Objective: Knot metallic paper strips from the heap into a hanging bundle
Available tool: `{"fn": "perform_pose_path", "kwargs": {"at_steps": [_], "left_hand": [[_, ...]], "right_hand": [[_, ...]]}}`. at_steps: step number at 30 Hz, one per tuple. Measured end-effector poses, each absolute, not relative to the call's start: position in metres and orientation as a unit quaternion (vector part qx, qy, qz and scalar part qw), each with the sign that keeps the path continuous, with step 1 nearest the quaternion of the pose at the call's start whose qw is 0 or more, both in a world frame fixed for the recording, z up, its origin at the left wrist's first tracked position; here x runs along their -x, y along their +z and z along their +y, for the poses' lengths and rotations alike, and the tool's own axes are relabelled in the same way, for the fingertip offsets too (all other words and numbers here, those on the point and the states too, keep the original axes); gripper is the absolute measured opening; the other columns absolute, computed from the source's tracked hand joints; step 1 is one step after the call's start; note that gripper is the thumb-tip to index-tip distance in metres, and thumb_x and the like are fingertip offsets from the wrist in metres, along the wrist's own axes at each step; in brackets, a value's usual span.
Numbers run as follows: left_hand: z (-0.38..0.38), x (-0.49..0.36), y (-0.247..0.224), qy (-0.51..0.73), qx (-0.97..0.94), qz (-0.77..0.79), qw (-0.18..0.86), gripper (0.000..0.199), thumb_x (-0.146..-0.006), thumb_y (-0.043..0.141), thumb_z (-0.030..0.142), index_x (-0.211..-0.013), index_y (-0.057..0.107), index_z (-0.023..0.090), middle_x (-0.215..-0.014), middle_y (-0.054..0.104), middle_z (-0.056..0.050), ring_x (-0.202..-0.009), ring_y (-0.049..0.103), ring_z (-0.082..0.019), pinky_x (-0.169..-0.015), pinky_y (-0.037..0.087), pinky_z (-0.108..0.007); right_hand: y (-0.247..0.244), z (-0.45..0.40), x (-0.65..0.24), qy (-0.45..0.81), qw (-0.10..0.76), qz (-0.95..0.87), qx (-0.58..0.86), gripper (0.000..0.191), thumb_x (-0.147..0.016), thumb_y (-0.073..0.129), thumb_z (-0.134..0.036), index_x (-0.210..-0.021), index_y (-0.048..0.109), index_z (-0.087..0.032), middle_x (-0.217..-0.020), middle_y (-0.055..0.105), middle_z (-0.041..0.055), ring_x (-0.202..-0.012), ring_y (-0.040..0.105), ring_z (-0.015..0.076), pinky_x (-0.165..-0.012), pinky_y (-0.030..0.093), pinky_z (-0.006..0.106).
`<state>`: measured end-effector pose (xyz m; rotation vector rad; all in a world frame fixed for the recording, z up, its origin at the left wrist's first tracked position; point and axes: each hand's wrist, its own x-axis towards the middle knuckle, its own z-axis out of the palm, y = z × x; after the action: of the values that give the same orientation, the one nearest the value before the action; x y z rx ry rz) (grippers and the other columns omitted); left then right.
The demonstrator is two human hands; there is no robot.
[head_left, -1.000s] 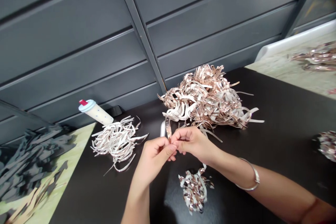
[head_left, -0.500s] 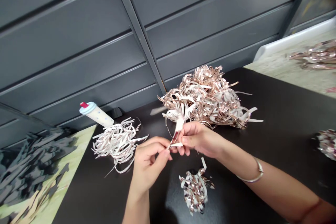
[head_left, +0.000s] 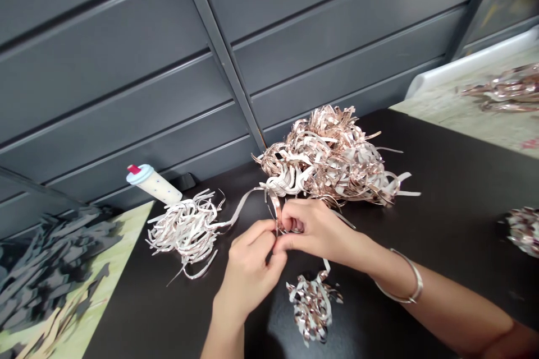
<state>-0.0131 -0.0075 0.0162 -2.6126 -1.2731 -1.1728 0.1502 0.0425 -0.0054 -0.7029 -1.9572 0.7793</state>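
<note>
Over the dark table, my left hand and my right hand meet, fingertips touching. Both pinch a thin rose-gold and white foil strip, which loops up above the fingers. The exact grip is partly hidden behind my knuckles. Behind my right hand lies a big heap of rose-gold foil strips. To the left of my left hand is a loose pile of white-backed strips. A small clump of curled foil pieces rests below my hands.
A white tumbler with a pale blue lid stands by the grey panelled wall. Dark cut pieces cover the pale surface at left. More foil bundles lie at far right, with another curled clump on the table.
My hands have closed together, the right turning over toward the left. The strip, earlier stretched short between the fingers, now forms a loop above them.
</note>
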Motion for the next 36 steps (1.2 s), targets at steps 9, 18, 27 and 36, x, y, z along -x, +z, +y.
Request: {"fn": "perform_pose_path", "kwargs": {"at_steps": [9, 18, 27, 36], "left_hand": [[-0.002, 0.015, 0.017, -0.412, 0.795, -0.411, -0.172, 0.025, -0.081, 0.052, 0.006, -0.058, 0.058, 0.014, -0.075, 0.07, -0.006, -0.067, 0.066, -0.012, -0.061, 0.05, -0.019], [0.008, 0.021, 0.001, -0.402, 0.554, -0.402, -0.608, 0.056, -0.073, 0.073, 0.016, -0.124, 0.05, 0.023, -0.105, 0.068, -0.006, -0.085, 0.067, -0.014, -0.071, 0.052, -0.02], [0.008, 0.022, 0.007, -0.434, 0.481, -0.377, -0.662, 0.042, -0.07, 0.077, 0.012, -0.103, 0.053, 0.017, -0.066, 0.069, 0.001, -0.063, 0.068, -0.013, -0.063, 0.05, -0.02], [0.006, 0.026, 0.001, -0.366, 0.487, -0.399, -0.685, 0.043, -0.071, 0.078, 0.019, -0.104, 0.05, 0.016, -0.09, 0.074, -0.008, -0.078, 0.072, -0.02, -0.068, 0.051, -0.027]], "right_hand": [[0.003, 0.06, -0.174, 0.411, 0.385, -0.794, 0.23, 0.019, -0.087, 0.058, -0.022, -0.07, 0.063, -0.015, -0.063, 0.062, -0.0001, -0.057, 0.053, 0.0093, -0.053, 0.039, 0.02], [-0.001, 0.051, -0.161, 0.298, 0.377, -0.852, 0.207, 0.014, -0.079, 0.062, -0.009, -0.069, 0.057, -0.017, -0.068, 0.059, -0.0016, -0.063, 0.054, 0.0107, -0.063, 0.043, 0.023], [-0.002, 0.04, -0.157, 0.276, 0.449, -0.835, 0.157, 0.033, -0.086, 0.054, -0.007, -0.116, 0.048, -0.019, -0.12, 0.059, 0.0115, -0.115, 0.054, 0.0195, -0.096, 0.047, 0.036], [0.007, 0.044, -0.178, 0.376, 0.385, -0.825, 0.174, 0.039, -0.086, 0.042, 0.0, -0.119, 0.05, -0.02, -0.113, 0.062, 0.0072, -0.092, 0.065, 0.0134, -0.073, 0.053, 0.024]]}}
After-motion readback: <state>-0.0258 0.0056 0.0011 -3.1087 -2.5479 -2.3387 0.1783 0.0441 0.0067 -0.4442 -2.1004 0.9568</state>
